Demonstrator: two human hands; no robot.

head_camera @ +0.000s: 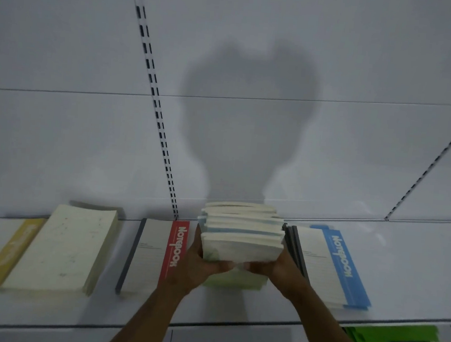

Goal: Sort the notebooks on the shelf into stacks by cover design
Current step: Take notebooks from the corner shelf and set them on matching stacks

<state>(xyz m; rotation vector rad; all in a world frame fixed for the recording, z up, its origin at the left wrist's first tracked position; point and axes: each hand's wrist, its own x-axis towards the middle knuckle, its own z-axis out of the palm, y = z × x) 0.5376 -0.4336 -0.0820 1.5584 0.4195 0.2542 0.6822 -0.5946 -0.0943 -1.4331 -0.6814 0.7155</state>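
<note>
left hand [202, 261] and right hand [276, 265] gripping notebook bundle [241, 237] from both sides at frame centre, fingers curled under it, red-banded notebook [154, 249] left, blue-banded notebook [328, 264] right

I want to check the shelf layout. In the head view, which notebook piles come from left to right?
Yellow-striped notebook → cream pile → red-striped notebook → bundle of notebooks held by left hand and right hand → blue-striped notebook.
</note>
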